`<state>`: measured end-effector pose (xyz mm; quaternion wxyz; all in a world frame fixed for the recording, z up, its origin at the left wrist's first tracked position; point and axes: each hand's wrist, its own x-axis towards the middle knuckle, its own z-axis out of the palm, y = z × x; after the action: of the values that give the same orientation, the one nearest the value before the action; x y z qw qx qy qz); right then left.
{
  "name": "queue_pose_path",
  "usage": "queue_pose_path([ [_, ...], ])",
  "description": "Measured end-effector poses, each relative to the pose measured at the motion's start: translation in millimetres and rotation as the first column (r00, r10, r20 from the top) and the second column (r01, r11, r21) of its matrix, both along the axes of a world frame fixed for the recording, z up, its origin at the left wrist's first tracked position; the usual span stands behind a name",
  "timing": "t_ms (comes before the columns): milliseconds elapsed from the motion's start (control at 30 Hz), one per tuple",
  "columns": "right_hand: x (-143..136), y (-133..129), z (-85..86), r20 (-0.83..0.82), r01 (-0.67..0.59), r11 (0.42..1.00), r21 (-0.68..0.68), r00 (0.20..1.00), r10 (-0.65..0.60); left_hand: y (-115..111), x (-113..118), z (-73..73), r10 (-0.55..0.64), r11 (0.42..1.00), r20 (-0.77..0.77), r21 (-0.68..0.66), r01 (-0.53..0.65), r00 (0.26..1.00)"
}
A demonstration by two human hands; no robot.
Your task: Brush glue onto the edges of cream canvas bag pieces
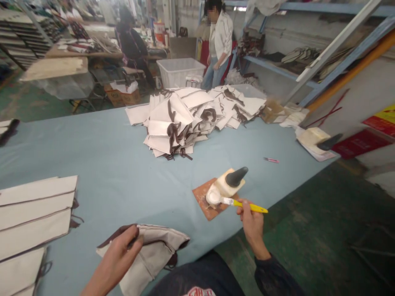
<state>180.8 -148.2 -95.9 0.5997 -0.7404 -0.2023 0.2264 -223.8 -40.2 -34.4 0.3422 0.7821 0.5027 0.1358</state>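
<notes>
At the near edge of the table (123,172), the left hand (119,257) is pressing down on a cream fabric bag (154,250) with dark trim, fingers closed over its upper-left corner; the bag is lying flat, its long axis running left to right. To its right, the right hand (251,222) is pinching a yellow-handled brush (243,204) — the handle is pointing right, bristles pointing left into a white glue pot (213,196) on a brown board (205,201). The pot is lying up and to the right of the bag, nearer the right hand. A glue bottle (231,181) is lying just behind the pot. Farther off, toward the far edge, a heap of finished bags (191,119) is sitting.
</notes>
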Motion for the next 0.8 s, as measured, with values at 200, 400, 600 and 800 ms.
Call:
queue_pose_path([
  [200,-14,21,-12.8,0.217,-0.193,0.962,-0.192,0.948,0.234,-17,5,-3.0,0.033,0.998,0.065,0.060,-0.037,0.997],
  [400,-14,42,-37.2,0.318,-0.265,0.884,-0.386,0.861,0.397,-37,3,-14.2,0.102,0.991,0.037,0.085,-0.105,0.994],
  [600,-8,51,-50.0,0.317,-0.325,0.845,-0.425,0.821,0.475,-55,-9,-45.1,0.163,0.920,-0.015,0.363,-0.147,0.986],
  [800,0,36,-43.3,0.322,-0.379,0.857,-0.350,0.810,0.490,-53,-17,-64.1,0.123,0.875,-0.055,0.477,-0.082,0.991],
])
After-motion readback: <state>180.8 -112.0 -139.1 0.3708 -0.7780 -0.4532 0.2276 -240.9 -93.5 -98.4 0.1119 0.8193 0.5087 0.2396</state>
